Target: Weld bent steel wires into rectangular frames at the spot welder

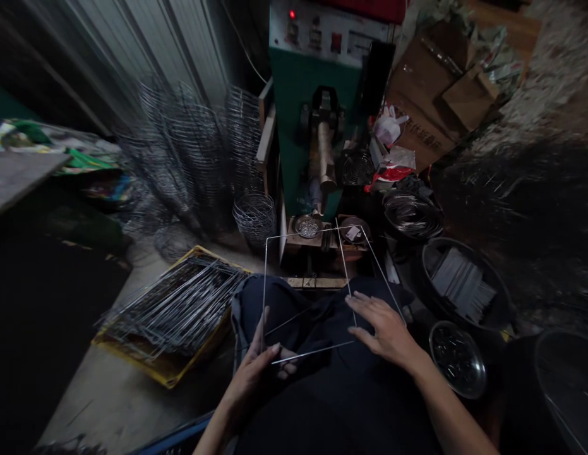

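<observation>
A bent wire frame [312, 233] of thin bright metal is held up in front of my lap, its far side near the machine. My left hand [263, 360] grips its left side low down, index finger stretched up along the wire. By that thumb lies the end of a straight wire stretch [317, 351]; whether it belongs to the frame I cannot tell. My right hand [386, 328] is at the frame's right side, fingers fairly straight against an inner wire, thumb a little apart. The outer right wire runs down to the back of this hand, where its end is hidden.
Ahead stands a green machine [294, 126] with a small dish of metal bits [307, 226] below its head. A yellow crate [168, 379] of wire rods is at the left, behind it stacked wire baskets [189, 145]. On the right are a black tub [497, 284] and a metal bowl [478, 379].
</observation>
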Action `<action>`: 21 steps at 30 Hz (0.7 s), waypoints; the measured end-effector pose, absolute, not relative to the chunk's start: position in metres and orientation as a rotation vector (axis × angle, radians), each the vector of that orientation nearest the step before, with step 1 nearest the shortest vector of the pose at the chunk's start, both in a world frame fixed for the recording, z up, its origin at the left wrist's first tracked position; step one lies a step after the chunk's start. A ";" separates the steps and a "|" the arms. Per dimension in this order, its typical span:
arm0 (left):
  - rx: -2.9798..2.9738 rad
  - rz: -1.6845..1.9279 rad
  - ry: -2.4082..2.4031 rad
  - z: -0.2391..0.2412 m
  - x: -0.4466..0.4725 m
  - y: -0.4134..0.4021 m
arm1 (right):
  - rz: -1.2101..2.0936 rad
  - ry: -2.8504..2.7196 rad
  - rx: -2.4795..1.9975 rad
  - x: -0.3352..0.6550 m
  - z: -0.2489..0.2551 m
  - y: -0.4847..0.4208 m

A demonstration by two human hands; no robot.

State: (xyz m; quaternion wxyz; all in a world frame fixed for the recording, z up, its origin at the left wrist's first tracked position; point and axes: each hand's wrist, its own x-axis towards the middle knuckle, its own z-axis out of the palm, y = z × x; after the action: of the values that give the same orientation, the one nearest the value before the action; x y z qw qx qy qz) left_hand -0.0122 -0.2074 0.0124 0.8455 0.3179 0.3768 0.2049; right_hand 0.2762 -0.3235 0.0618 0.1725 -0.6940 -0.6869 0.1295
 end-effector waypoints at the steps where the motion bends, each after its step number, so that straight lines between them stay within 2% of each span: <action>1: 0.666 0.433 0.792 0.013 -0.013 -0.207 | 0.386 -1.949 -1.974 0.276 0.061 -0.324; 6: 0.677 0.404 0.779 0.013 -0.010 -0.208 | 0.506 -1.939 -1.943 0.257 0.054 -0.315; 12: 0.664 0.388 0.634 0.011 0.003 -0.209 | 0.698 -2.016 -1.590 0.222 0.053 -0.298; 19: 0.721 0.413 0.708 0.010 -0.011 -0.206 | 0.390 -1.728 -2.019 0.267 0.048 -0.322; 21: 0.716 0.444 0.733 0.013 -0.012 -0.208 | 0.394 -1.662 -2.033 0.270 0.049 -0.327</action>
State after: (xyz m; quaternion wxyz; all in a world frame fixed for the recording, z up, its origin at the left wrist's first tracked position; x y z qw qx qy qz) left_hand -0.0125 -0.2081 0.0130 0.8480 0.3399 0.3480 0.2107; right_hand 0.2698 -0.3272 0.0490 0.2407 -0.7431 -0.6076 0.1441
